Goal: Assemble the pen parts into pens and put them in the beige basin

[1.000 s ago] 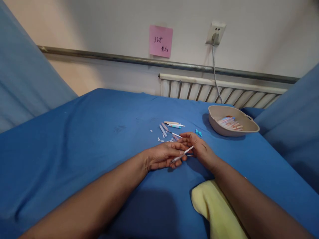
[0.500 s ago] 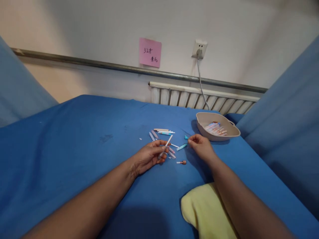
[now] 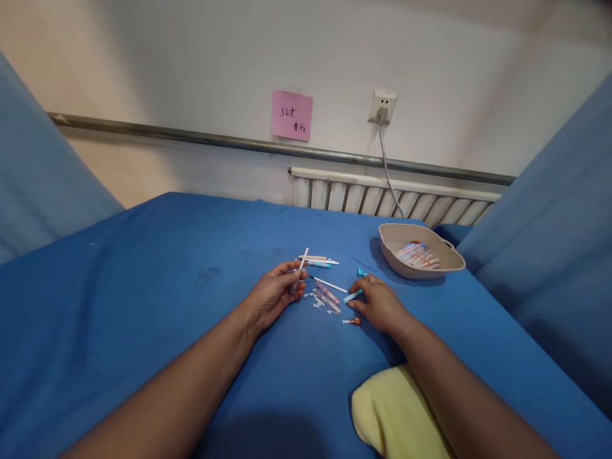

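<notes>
Left hand (image 3: 282, 288) pinches white stick (image 3: 304, 259), right hand (image 3: 378, 303) teal tube (image 3: 352, 296); pens (image 3: 417, 255) lie in basket (image 3: 400, 268), loose parts (image 3: 330, 285) left outside.

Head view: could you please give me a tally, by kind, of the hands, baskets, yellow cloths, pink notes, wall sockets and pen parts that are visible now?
Hands (left hand, right hand): 2
Basket: 1
Yellow cloth: 1
Pink note: 1
Wall socket: 1
Pen parts: too small and overlapping to count, left out
Total: 6
</notes>
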